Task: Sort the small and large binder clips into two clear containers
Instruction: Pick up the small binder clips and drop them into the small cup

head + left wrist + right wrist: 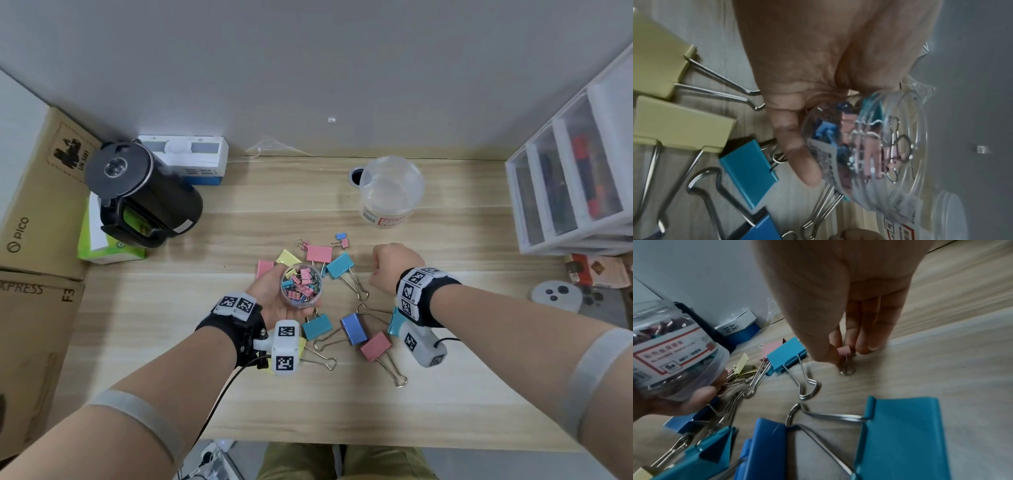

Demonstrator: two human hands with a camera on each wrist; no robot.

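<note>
My left hand [274, 301] grips a small clear container [301, 287] holding several small pink, blue and yellow binder clips; the same container [869, 155] fills the left wrist view and shows at the left edge as the labelled jar [672, 350]. My right hand [394, 267] is curled over the table to the right of the pile. In the right wrist view its thumb and fingertips [863, 340] pinch a small pink binder clip [844, 351] standing on the wood. Large clips in pink [376, 346], teal [339, 265], blue [354, 329] and yellow [288, 257] lie scattered around. A bigger clear container [390, 192] stands further back.
Two small clips [342, 240] lie behind the pile. A black kettle [144, 192] and cardboard boxes [34, 212] stand at the left. White plastic drawers [575, 178] stand at the right. A white box [185, 157] sits by the wall. The table's front edge [376, 442] is near me.
</note>
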